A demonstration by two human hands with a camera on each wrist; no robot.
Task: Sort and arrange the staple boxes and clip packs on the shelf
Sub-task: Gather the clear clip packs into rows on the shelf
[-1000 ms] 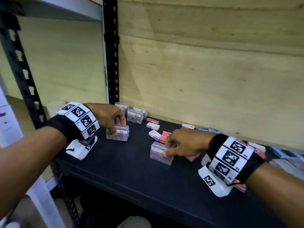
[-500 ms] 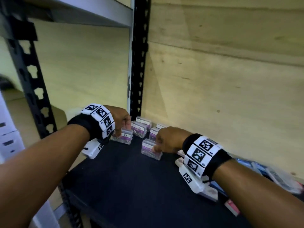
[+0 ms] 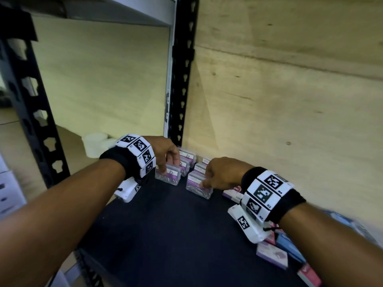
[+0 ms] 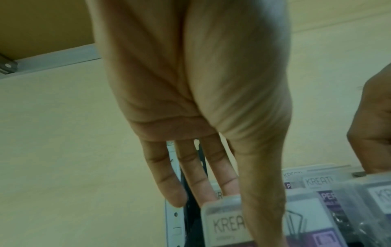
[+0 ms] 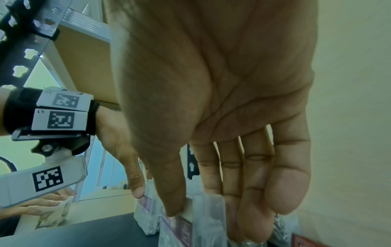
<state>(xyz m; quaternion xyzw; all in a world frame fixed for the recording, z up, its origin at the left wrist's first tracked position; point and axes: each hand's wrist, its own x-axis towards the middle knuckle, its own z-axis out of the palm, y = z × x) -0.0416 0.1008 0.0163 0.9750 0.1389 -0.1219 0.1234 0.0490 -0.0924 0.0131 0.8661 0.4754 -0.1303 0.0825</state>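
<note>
Both clear paper-clip packs now sit closer to the black corner post (image 3: 182, 83) | left hand (image 3: 165, 151) pinches one (image 3: 168, 176), right hand (image 3: 222, 172) pinches the other (image 3: 198, 186) | the back-corner row fills up.

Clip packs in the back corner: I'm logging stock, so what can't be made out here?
- Head view: the left hand and right hand cover part of the clear clip packs, so no sure count.
- Left wrist view: the thumb cuts the label to "KREA".
- Head view: boxes at the right edge are blurred and cut off; print unreadable.
</note>
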